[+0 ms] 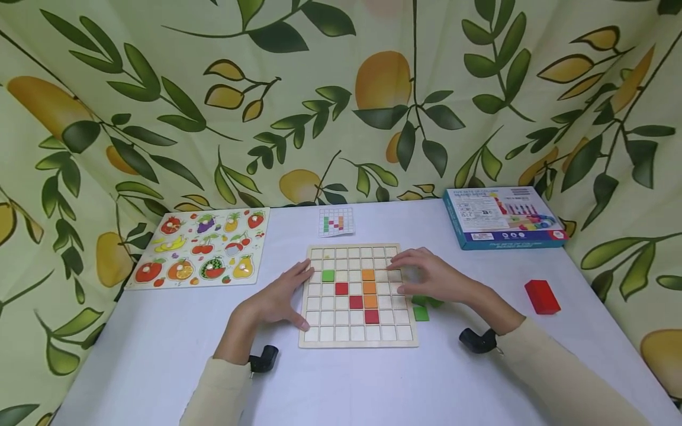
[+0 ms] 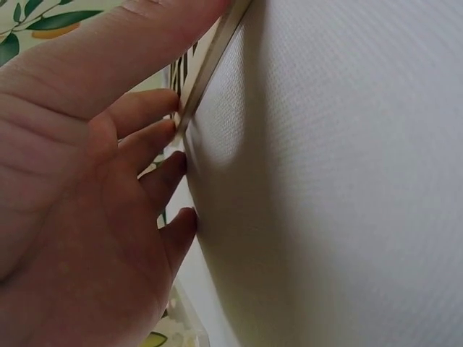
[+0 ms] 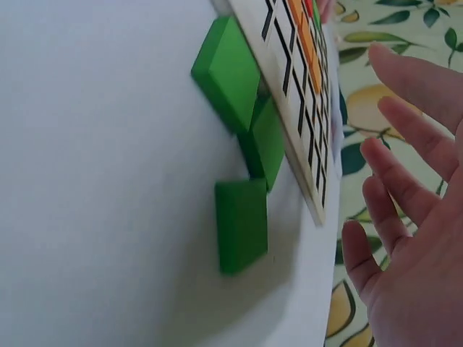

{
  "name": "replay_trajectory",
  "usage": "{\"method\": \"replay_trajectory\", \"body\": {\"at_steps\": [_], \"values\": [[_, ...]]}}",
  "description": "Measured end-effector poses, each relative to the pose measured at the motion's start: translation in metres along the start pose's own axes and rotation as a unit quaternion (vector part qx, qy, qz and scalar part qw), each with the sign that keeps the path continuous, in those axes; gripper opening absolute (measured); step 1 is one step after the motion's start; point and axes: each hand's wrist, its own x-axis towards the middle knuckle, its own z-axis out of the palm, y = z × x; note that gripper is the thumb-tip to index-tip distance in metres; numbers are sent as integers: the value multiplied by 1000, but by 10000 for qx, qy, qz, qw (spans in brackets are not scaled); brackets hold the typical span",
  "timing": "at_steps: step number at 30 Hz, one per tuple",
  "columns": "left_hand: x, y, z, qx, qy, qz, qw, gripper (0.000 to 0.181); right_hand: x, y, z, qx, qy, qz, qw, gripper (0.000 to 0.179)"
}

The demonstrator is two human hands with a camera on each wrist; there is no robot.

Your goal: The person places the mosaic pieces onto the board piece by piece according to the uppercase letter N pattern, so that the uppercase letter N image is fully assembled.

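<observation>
My left hand (image 1: 270, 297) rests at the left edge of a square wooden grid board (image 1: 341, 334), thumb and fingers spread along its side. Over the board's right edge hovers my right hand (image 1: 438, 278), its fingers loosely bent with nothing between them. On the board lie one green tile (image 1: 328, 276), three orange tiles (image 1: 370, 288) in a column, and three red tiles (image 1: 356, 302) stepping down to the right. Beside the right edge, under the right hand, lie loose green tiles (image 1: 421, 313); three green tiles (image 3: 242, 228) show in the right wrist view.
Behind the board lies a small card (image 1: 346, 228) printed with a coloured grid pattern. A fruit puzzle board (image 1: 199, 273) is at the back left. A teal box (image 1: 503, 236) sits at the back right, with a red block (image 1: 542, 297) in front of it. Patterned cloth hangs behind.
</observation>
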Motion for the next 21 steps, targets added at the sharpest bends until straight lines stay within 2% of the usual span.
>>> {"method": "replay_trajectory", "body": {"at_steps": [7, 14, 21], "values": [[-1, 0, 0, -44, 2, -36, 10000, 120, -20, 18, -16, -166, 130, 82, 9997, 47], [-2, -2, 0, -21, -23, 42, 10000, 119, -39, 31, -21, -162, -101, 418, 9989, 50], [-2, -1, 0, 34, 6, 14, 10000, 119, -54, 41, -22, -87, -194, 533, 9983, 45]]}}
